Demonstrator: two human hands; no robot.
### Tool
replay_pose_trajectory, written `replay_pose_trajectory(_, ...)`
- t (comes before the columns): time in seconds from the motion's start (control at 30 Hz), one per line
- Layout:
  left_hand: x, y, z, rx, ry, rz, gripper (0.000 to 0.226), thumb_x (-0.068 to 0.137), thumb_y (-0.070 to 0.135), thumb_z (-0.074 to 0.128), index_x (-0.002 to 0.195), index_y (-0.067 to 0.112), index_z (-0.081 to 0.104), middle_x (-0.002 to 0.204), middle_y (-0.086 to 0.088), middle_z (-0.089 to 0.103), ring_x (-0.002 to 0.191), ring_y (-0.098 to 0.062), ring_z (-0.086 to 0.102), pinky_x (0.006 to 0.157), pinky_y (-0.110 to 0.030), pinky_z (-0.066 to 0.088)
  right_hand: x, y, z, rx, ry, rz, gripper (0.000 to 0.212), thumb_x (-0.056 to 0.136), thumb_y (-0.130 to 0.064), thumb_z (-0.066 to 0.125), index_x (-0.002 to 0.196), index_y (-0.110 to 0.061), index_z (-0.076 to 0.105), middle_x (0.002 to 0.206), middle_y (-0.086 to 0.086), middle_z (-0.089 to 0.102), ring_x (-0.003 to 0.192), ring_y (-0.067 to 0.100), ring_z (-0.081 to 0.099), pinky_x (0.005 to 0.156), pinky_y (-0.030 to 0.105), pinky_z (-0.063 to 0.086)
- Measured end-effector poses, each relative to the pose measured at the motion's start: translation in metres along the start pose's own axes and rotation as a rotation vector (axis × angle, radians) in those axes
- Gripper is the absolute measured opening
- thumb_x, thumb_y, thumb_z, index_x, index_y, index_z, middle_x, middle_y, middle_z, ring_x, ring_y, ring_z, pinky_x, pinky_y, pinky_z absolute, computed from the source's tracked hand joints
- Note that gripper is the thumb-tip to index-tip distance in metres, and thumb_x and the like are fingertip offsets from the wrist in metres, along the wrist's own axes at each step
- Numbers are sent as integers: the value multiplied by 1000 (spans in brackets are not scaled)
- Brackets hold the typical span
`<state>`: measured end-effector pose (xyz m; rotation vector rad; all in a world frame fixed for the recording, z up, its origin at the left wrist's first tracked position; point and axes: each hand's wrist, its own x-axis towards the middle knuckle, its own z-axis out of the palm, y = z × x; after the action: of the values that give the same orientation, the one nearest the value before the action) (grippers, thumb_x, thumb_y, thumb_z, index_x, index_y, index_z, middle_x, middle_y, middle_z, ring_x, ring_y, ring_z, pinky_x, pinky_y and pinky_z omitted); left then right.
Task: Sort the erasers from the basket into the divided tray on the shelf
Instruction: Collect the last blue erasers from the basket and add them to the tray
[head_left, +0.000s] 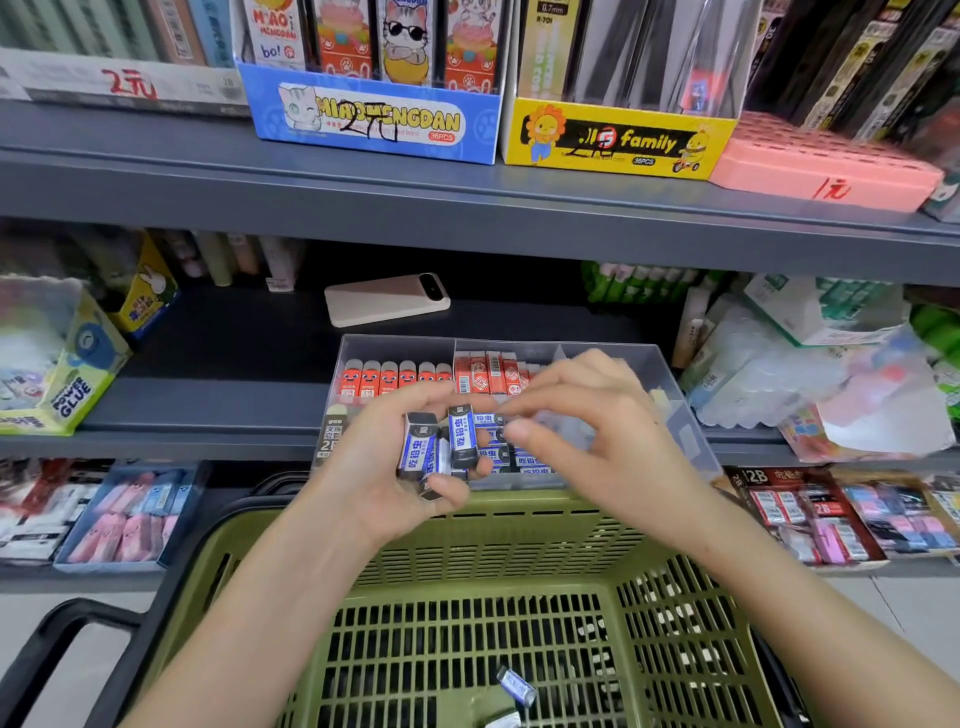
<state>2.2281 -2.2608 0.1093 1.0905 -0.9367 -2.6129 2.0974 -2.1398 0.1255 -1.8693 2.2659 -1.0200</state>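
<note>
1. Stock position. Your left hand (384, 467), at frame centre, grips a small bundle of blue-and-black erasers (439, 447), fingers curled under it and the thumb across the lower end. The bundle is held just in front of the divided tray (675, 395) and above the far rim of the green basket (467, 551). Held there, each piece has a short path to its compartment, and one that slips should fall back into the basket.

2. Feeding hand. Your right hand (597, 431), right of centre, hovers over the tray's lower row. Its fingers are loosely bent, with thumb and forefinger apart and the forefinger tip at the top of the bundle. Nothing shows between them. This pose suits drawing off one eraser at a time.

3. Destination. Matching blue-sleeved erasers (524, 460) already lie in the lower middle compartment, partly behind your hands. The orange-faced erasers (395, 379) fill the upper left compartment and the red-and-white erasers (488, 374) the one beside it, so the bundle likely belongs with the blue row.

4. Remaining stock. One loose eraser (517, 687) lies on the basket floor at the lower centre of the frame.
</note>
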Motion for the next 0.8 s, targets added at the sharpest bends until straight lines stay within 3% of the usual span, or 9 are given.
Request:
replay_pose_trajectory(0.13,1,-5,9,30,70,35,25,85,26,58,65,12,64,58,-3,55,39,-13,45,33,-17,27,3,-35,9,69,32,-19,29,78,-44,65,97,-24,72,82,-9,63,85,13,49,81,30,38)
replay_pose_trajectory(0.23,0,-8,16,107,109,79,36,81,25,58,45,19,58,55,2,54,47,-13,45,41,-22,32,7,-43,14,79,1,-13,19,78,-29,72,93,-18,70,81,-6,62,85,14,49,80,30,39)
replay_pose_trajectory(0.3,-3,-8,19,121,94,84,33,82,28,58,50,22,65,58,2,56,50,-13,48,46,-24,34,7,-45,13,173,-52,-5,10,79,-24,72,85,-20,66,78,-12,58,82,7,49,75,23,39)
replay_pose_trajectory(0.37,-6,-4,19,93,43,73,22,85,28,57,70,17,68,64,-1,57,49,-15,50,38,-19,31,9,-38,6,404,-51,65,11,79,-18,71,80,-24,62,72,-16,57,73,-1,51,66,11,39)
replay_pose_trajectory(0.47,-8,2,10,49,55,64,21,90,15,49,98,3,64,89,-16,61,55,-23,56,32,-20,32,15,-7,-8,626,120,250,17,80,-8,71,86,-23,64,68,-11,63,66,-1,56,65,13,44)
replay_pose_trajectory(0.53,-10,5,2,5,82,105,24,93,5,42,102,1,64,97,-20,61,54,-23,58,32,-19,34,14,15,-7,402,135,338,13,79,-14,74,81,-25,66,69,-9,65,64,-1,55,64,13,41)
replay_pose_trajectory(0.6,-13,7,-5,-12,80,139,24,93,1,42,105,2,63,92,-19,64,53,-23,61,32,-18,34,8,30,5,149,114,403,12,76,-25,77,72,-28,66,69,-13,65,63,-3,54,62,15,40)
replay_pose_trajectory(0.7,-15,7,-11,-1,99,162,21,91,2,50,110,4,59,80,-17,69,51,-22,63,30,-16,31,0,40,21,57,98,451,16,74,-31,77,67,-26,63,71,-13,66,72,3,60,73,29,48)
replay_pose_trajectory(0.8,-15,6,-13,49,94,171,16,83,9,58,94,1,67,81,-14,72,50,-17,62,29,-13,29,-4,47,27,7,33,448,17,73,-32,77,65,-24,65,67,-15,65,72,0,56,82,36,44)
